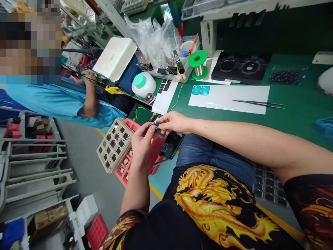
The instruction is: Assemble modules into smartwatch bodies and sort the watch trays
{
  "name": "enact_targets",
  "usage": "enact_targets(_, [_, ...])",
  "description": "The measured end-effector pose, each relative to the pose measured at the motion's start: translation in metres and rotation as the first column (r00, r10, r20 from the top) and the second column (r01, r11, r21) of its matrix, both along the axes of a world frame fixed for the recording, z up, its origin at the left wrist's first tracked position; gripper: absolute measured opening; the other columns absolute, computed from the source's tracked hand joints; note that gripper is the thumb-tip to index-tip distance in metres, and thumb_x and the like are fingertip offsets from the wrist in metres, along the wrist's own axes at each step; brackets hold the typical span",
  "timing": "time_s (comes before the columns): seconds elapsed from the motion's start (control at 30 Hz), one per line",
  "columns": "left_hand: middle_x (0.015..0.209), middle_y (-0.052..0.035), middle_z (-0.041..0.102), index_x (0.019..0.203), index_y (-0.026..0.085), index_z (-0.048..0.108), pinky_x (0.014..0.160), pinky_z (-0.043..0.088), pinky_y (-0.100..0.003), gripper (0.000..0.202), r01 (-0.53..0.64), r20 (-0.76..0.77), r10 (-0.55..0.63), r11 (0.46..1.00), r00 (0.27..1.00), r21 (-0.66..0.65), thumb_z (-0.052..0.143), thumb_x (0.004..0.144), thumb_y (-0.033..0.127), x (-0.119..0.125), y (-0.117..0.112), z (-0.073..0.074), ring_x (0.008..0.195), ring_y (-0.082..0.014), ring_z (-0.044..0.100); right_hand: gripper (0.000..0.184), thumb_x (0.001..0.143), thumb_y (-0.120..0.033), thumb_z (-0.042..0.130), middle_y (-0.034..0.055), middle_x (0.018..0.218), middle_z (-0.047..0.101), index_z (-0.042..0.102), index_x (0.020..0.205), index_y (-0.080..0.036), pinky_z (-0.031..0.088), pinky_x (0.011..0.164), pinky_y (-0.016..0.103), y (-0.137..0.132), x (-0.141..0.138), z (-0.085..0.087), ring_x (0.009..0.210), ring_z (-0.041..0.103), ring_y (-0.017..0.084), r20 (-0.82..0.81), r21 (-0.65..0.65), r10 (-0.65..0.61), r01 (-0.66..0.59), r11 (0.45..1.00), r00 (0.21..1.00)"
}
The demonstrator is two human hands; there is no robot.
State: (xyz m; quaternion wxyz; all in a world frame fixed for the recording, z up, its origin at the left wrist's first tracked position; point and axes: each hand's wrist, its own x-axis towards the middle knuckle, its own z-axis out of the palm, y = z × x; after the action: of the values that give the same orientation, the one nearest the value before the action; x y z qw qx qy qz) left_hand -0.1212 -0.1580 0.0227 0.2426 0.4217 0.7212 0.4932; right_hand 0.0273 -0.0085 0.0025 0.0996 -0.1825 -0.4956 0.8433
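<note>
A long workbench topped with a green mat (293,114) is running tilted across the upper part of the view, and a grey factory floor (85,163) marked with a yellow line is spreading below it. Metal shelving (33,156) is standing along the far left. A co-worker in a blue shirt (65,100) is leaning in at the left, with one hand (90,76) resting at the bench edge.

The person wearing the camera is sitting at the bench in a black shirt with a golden dragon print (210,208) and blue jeans (208,152). A beige tray with square cells (114,146) is overlapping a red tray (127,170), both just beneath the hands. Dark pieces are filling the beige cells, and small gold-edged pieces are showing in the red one.

The left hand (142,146) is curling upward, its thumb and fingers closing on a small dark metal part (155,126). The right hand (174,121) is reaching across from the right and pinching the same part with its fingertips, holding it between both hands above the trays. Its exact shape is too small to make out.

On the mat, long tweezers (257,103) are lying on a white sheet (229,99), beside two teal pieces (201,90) and a green-flanged solder spool (197,64).
</note>
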Motion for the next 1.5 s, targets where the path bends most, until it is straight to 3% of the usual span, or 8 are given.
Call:
enact_targets(0.1, [0.072, -0.0015, 0.071, 0.108, 0.019, 0.087, 0.059, 0.052, -0.027, 0.037, -0.038, 0.017, 0.037, 0.999, 0.999, 0.029, 0.089, 0.095, 0.053, 0.002, -0.001, -0.002, 0.058, -0.0136, 0.061, 0.023, 0.108, -0.023, 0.071, 0.0052, 0.083, 0.078, 0.078, 0.089, -0.014, 0.061, 0.059, 0.019, 0.0, 0.0, 0.003, 0.069, 0.073, 0.012, 0.031, -0.154, 0.015, -0.01, 0.988, 0.999])
enact_targets(0.17, [0.07, -0.0009, 0.07, 0.106, 0.019, 0.087, 0.057, 0.049, -0.026, 0.036, -0.052, 0.024, 0.051, 0.998, 0.998, 0.041, 0.09, 0.093, 0.052, 0.004, 0.0, -0.003, 0.056, -0.0127, 0.059, 0.028, 0.108, -0.032, 0.075, 0.0052, 0.081, 0.078, 0.077, 0.086, -0.014, 0.061, 0.058, 0.019, -0.001, -0.001, 0.003, 0.068, 0.073, 0.013, 0.037, -0.147, 0.004, 0.001, 0.989, 0.999])
enact_targets(0.33, [0.068, -0.0014, 0.071, 0.104, 0.017, 0.087, 0.054, 0.048, -0.025, 0.039, -0.064, 0.135, 0.058, 0.997, 0.989, 0.039, 0.096, 0.086, 0.051, 0.007, 0.004, -0.005, 0.054, -0.012, 0.059, 0.019, 0.102, -0.013, 0.08, -0.0003, 0.066, 0.072, 0.08, 0.083, -0.014, 0.055, 0.053, 0.015, -0.002, -0.001, -0.003, 0.06, 0.067, 0.009, 0.041, 0.084, -0.06, 0.057, 0.995, 0.997])
enact_targets(0.63, [0.075, -0.0058, 0.076, 0.109, 0.015, 0.087, 0.056, 0.056, -0.027, 0.049, -0.01, 0.356, 0.006, 1.0, 0.934, 0.008, 0.101, 0.08, 0.051, 0.0, 0.002, -0.003, 0.058, -0.0145, 0.067, 0.018, 0.103, -0.012, 0.078, 0.0003, 0.065, 0.073, 0.083, 0.085, -0.013, 0.056, 0.051, 0.015, 0.001, -0.003, -0.008, 0.058, 0.067, 0.009, 0.021, 0.138, -0.039, 0.036, 0.99, 0.999])
enact_targets(0.83, [0.084, -0.0093, 0.08, 0.117, 0.015, 0.087, 0.064, 0.059, -0.029, 0.05, 0.071, 0.392, -0.06, 0.997, 0.918, -0.013, 0.099, 0.084, 0.05, -0.005, -0.003, -0.002, 0.066, -0.017, 0.072, 0.019, 0.105, -0.014, 0.077, -0.001, 0.063, 0.072, 0.082, 0.087, -0.013, 0.055, 0.05, 0.014, 0.001, -0.003, -0.009, 0.055, 0.066, 0.008, 0.036, 0.165, -0.038, 0.031, 0.986, 0.999])
enact_targets(1.07, [0.078, -0.004, 0.078, 0.11, 0.019, 0.089, 0.064, 0.058, -0.026, 0.034, 0.056, 0.226, -0.059, 0.998, 0.972, 0.02, 0.098, 0.087, 0.043, 0.006, -0.003, -0.003, 0.064, -0.0143, 0.068, 0.022, 0.105, -0.009, 0.072, -0.0012, 0.064, 0.072, 0.082, 0.087, -0.014, 0.053, 0.049, 0.014, -0.002, -0.002, -0.009, 0.058, 0.067, 0.009, 0.089, 0.211, -0.04, 0.02, 0.977, 0.995])
enact_targets(1.33, [0.089, -0.0106, 0.082, 0.108, 0.016, 0.09, 0.061, 0.058, -0.027, 0.038, 0.034, 0.553, -0.042, 0.999, 0.832, 0.025, 0.103, 0.08, 0.038, 0.002, -0.006, -0.016, 0.068, -0.0169, 0.072, 0.024, 0.102, -0.008, 0.072, 0.0037, 0.079, 0.081, 0.08, 0.08, -0.014, 0.055, 0.049, 0.016, -0.003, 0.0, -0.008, 0.059, 0.069, 0.009, 0.144, 0.182, -0.004, -0.023, 0.983, 0.99])
enact_targets(1.5, [0.097, -0.0149, 0.082, 0.112, 0.011, 0.088, 0.062, 0.059, -0.028, 0.044, 0.067, 0.681, -0.056, 0.998, 0.73, 0.009, 0.097, 0.086, 0.045, -0.001, -0.011, -0.017, 0.069, -0.0172, 0.073, 0.028, 0.105, -0.009, 0.067, 0.0039, 0.079, 0.081, 0.079, 0.08, -0.014, 0.054, 0.048, 0.015, -0.006, -0.001, -0.007, 0.059, 0.068, 0.009, 0.184, 0.166, -0.018, -0.013, 0.986, 0.983])
